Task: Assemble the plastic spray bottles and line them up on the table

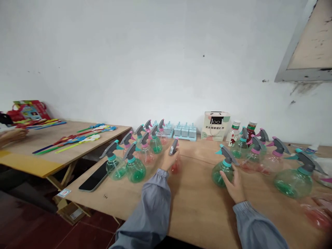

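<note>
My left hand (pixel 169 158) is closed round the grey and pink spray head of a pink spray bottle (pixel 176 166), whose round body shows partly behind the hand. With its thumb and fingers, my right hand (pixel 234 185) grips a green spray bottle (pixel 219 173) that has a grey and turquoise trigger head. Left of my left hand stand several more spray bottles, among them a green one (pixel 136 171) and a clear pink one (pixel 146 155). To the right of my right hand is another group, with a large green spray bottle (pixel 293 183) nearest.
A black phone (pixel 93 177) lies at the table's left. Along the wall stand light-blue ice-pop moulds (pixel 184 132), a paper bag (pixel 215 127) and two labelled bottles (pixel 234 132). The left table (pixel 55 159) bears colourful sticks; another person's hand (pixel 12 135) blurs there.
</note>
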### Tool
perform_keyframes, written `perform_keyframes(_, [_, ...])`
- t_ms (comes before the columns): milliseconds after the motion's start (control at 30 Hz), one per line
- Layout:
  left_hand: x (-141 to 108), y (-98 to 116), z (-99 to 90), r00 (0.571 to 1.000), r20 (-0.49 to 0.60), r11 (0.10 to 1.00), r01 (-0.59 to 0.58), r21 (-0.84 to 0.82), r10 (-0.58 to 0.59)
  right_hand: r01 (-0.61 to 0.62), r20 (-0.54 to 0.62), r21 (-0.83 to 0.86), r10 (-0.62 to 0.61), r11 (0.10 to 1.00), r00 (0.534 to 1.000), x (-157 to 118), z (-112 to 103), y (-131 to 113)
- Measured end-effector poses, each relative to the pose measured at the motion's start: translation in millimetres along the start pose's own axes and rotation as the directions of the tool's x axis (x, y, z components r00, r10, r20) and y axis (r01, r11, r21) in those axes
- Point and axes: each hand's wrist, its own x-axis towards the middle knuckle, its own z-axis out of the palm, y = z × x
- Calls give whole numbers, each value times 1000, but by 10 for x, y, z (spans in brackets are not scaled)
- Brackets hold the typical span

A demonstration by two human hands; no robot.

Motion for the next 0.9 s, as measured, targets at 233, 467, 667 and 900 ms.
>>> perform_keyframes(233, [148,-181,-5,996,-50,993,-70,97,75,18,-4,5,-18,1000,1000,3,7,31])
perform_keyframes(467, [-348,-231,-214,992,-115,889,5,457,53,16,15,-5,-16,1000,1000,1,15,33])
perform_keyframes(667, [-327,-350,-156,994,-54,756,104,646,-90,13,6,-20,-13,1000,1000,0,13,-21])
perform_keyframes(900, [460,-555,68,995,-50,729,93,679,-81,-26,19,-17,27,1000,999,-21,11,-12])
